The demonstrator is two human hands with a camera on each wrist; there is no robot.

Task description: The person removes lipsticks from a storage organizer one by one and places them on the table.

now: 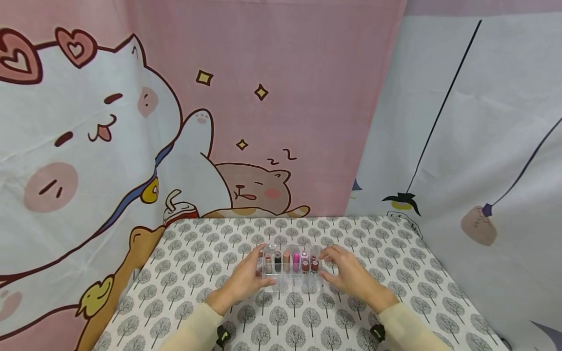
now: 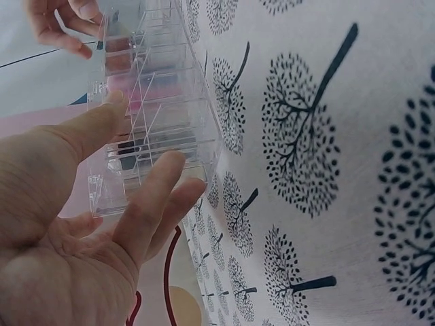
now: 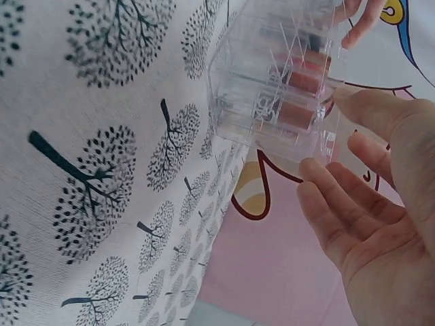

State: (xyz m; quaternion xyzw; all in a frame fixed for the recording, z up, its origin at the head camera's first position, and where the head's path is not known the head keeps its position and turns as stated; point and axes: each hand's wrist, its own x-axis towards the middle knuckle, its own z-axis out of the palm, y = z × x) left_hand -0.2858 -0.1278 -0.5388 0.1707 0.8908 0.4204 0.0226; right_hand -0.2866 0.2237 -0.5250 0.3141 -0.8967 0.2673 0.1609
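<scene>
A clear plastic lipstick organizer (image 1: pixel 285 283) stands on the tree-print cloth, with several lipsticks in its rear compartments. Among them are a black lipstick (image 1: pixel 277 262), a gold one (image 1: pixel 287 262), a bright pink one (image 1: pixel 296 262) and brownish-red ones (image 1: pixel 314 266). At the organizer's left end is my left hand (image 1: pixel 243 277), thumb in front and fairly straight fingers along the end wall. My right hand (image 1: pixel 349 274) is by the right end, its fingers spread and loosely bent. In the right wrist view, the right fingertips (image 3: pixel 312 170) lie close to the wall; contact cannot be told.
The cloth-covered table (image 1: pixel 175 282) extends around the organizer on all sides. Behind it hangs a pink curtain (image 1: pixel 307 97) with cartoon animals, and a pale curtain (image 1: pixel 483 146) hangs at the right. Dark wrist straps (image 1: pixel 223 335) show at both sleeves.
</scene>
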